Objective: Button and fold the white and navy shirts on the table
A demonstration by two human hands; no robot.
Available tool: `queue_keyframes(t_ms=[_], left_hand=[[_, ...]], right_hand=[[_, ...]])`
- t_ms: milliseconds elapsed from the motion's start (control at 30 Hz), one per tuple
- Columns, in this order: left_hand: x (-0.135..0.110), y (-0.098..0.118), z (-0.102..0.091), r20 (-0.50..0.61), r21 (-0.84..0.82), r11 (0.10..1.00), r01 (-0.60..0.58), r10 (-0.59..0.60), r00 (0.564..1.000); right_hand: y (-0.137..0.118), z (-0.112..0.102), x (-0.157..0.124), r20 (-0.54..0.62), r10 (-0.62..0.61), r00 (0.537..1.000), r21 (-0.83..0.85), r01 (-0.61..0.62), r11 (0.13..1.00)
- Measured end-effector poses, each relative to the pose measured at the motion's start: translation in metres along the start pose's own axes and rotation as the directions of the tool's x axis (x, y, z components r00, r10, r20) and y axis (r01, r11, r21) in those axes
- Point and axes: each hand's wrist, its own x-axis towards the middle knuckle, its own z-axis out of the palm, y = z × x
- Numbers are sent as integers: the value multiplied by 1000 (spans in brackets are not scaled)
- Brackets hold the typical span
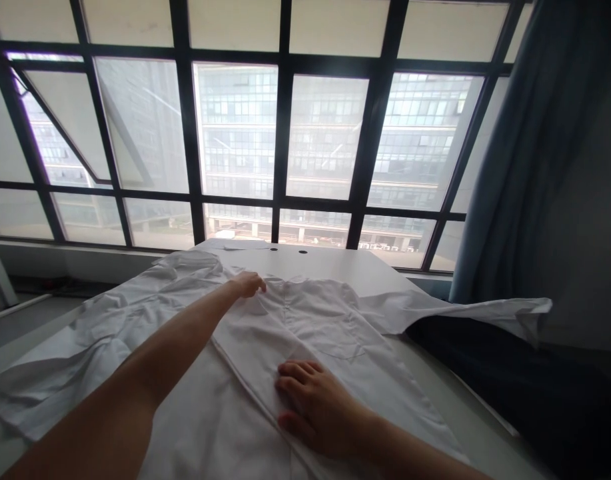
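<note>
A white coat [335, 327] lies spread over the table, long body toward me, with a stitched pocket outline on its right half. My left hand [249, 285] reaches to the upper part near the collar, its fingers bent and closed on the cloth there; the fingertips are partly hidden. Lower down, my right hand [320, 407] rests palm down on the front of the coat, fingers stretched out and slightly apart, beside a long front edge. Creased cloth bunches along the left side. One sleeve [455, 308] extends off to the right.
Beneath the coat is a white table [345, 260] with two dark round holes at its far end. Dark fabric [505, 373] lies at the right, under the sleeve. Behind stand a large black-framed window [280, 133] and a blue-grey curtain [515, 153].
</note>
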Motion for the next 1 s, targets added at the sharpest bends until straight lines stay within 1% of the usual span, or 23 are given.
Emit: queue_keyframes(t_ms=[67,133,200,300,367,467,567,633,667,700,733,800,867,900,1000], left_hand=[[6,-7,-2,69,63,997,-50,46,997],[8,-16,-6,98,92,992,-85,76,992],[9,-24,-10,81,119,989,-92,83,993],[8,-28,-11,5,145,988,-47,46,999],[7,-22,-6,-40,159,987,2,4,999],[3,-2,9,-132,160,982,105,-84,988],[-9,20,27,-237,75,974,213,-190,953],[-19,32,40,-282,13,973,231,-218,934],[-25,36,46,-286,-14,973,228,-223,932],[-30,38,52,-268,-43,972,229,-232,935],[-34,39,57,-222,-79,967,240,-252,942],[-38,37,66,-81,-158,940,301,-316,945],[-36,32,71,36,-207,910,359,-360,932],[-33,28,72,63,-218,903,371,-366,928],[-21,18,74,75,-222,904,364,-357,931]], right_hand=[[1,4,-3,-2,34,999,57,-34,998],[2,5,-5,2,61,998,92,-61,994],[1,5,-6,8,75,997,112,-75,991],[0,2,-5,15,85,996,132,-86,988],[-1,2,-5,20,84,996,135,-86,987],[-2,2,-6,25,79,997,127,-81,988],[-1,2,-7,20,74,997,111,-76,991],[-1,2,-7,17,65,998,103,-66,993],[-1,1,-6,18,59,998,101,-61,993],[-1,1,-6,21,55,998,100,-57,993],[-2,0,-6,25,55,998,99,-57,993],[-3,-1,-7,33,65,997,98,-68,993],[-4,-2,-7,38,80,996,99,-84,992],[-5,-3,-8,40,87,995,102,-91,991],[-7,-3,-9,37,108,993,119,-112,987]])
